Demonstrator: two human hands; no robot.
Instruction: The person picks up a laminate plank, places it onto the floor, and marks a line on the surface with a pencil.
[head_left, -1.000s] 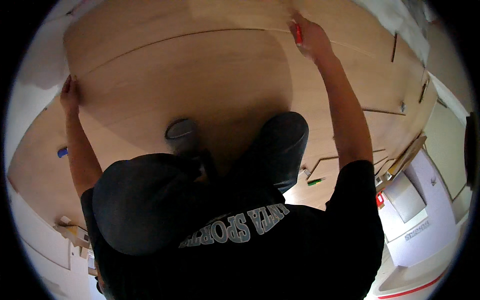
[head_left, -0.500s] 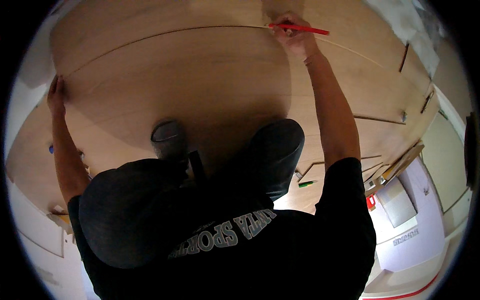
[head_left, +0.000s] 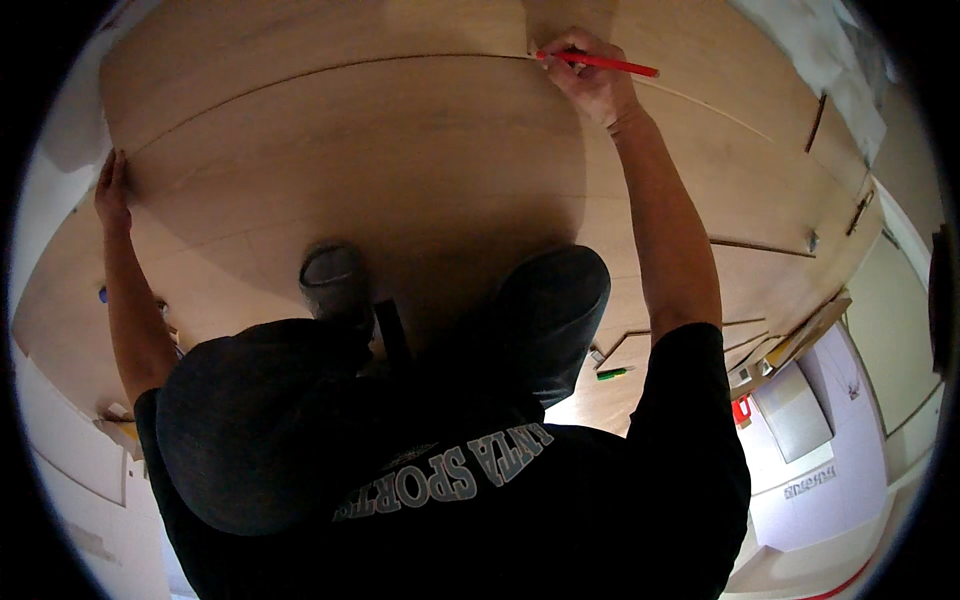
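Swung crosswise since a second earlier, the red pencil [head_left: 625,67] was held pinched in the right hand [head_left: 592,88], its long axis running left to right, its left end at the right end of the dark seam [head_left: 430,56] in the wooden floor [head_left: 350,150]. Well apart, the left hand [head_left: 113,192] was placed by the seam's left end, fingers nearly straight; whether anything was gripped could not be told.

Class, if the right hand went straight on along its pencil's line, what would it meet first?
The way looks free: ahead of the red pencil in the right hand lie only flat wooden boards, though whether its tip touches wood is unclear.
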